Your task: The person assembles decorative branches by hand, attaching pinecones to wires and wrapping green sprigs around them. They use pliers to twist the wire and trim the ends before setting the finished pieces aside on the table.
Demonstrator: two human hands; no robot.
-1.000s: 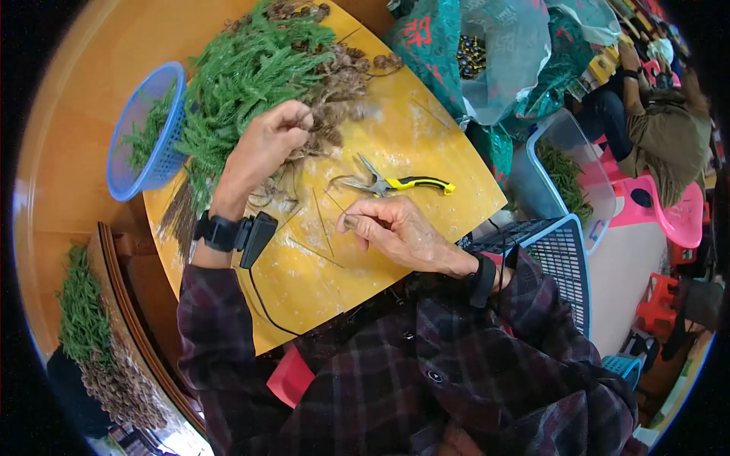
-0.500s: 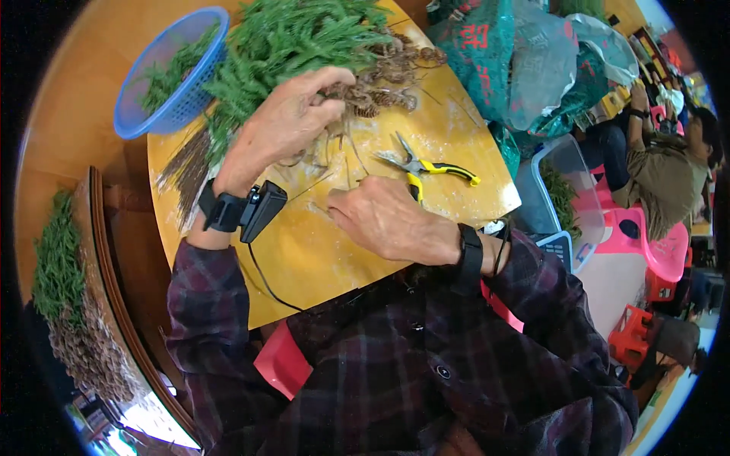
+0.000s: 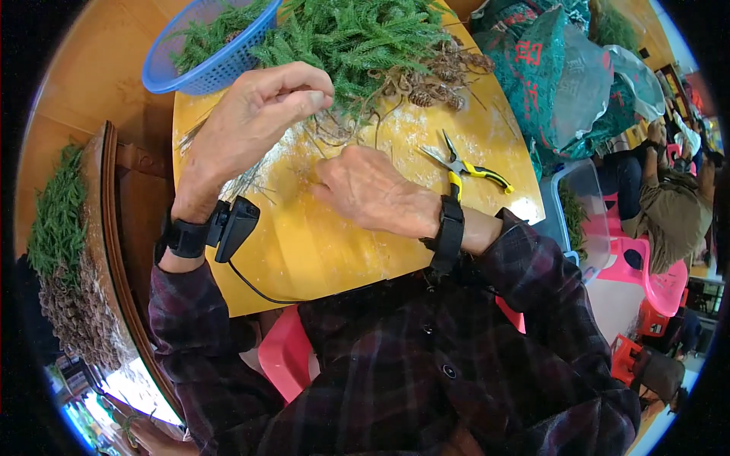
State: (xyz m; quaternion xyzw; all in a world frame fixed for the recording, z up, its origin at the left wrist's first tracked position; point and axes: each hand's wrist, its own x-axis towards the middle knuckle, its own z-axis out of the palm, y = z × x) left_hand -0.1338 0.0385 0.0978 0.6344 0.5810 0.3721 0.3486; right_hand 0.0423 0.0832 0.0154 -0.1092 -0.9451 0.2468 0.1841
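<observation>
My left hand [image 3: 262, 114] is raised over the yellow tabletop [image 3: 319, 262], thumb and fingers pinched together. Whatever they hold is too small to make out. Beside it my right hand [image 3: 372, 190] is low over the table, knuckles up and fingers curled; what lies under them is hidden. Thin brown stems show between the two hands. Beyond them lies a pile of green artificial pine sprigs [image 3: 357, 38], with brown pine cones [image 3: 437, 93] at its right end. Yellow-and-black pliers [image 3: 460, 166] rest with jaws apart to the right of my right hand.
A blue basket [image 3: 220, 76] holding sprigs stands at the far left. Green plastic bags [image 3: 544, 76] and a clear bin [image 3: 589, 182] are to the right. Another table at left carries sprigs [image 3: 61, 213] and cones [image 3: 80, 315]. Other people sit at right; someone's hand [image 3: 152, 437] shows lower left.
My left hand has drawn back leftward from the pine cones, and its fingers have closed into a pinch. My right hand stays low and curled. The whole view has shifted a little.
</observation>
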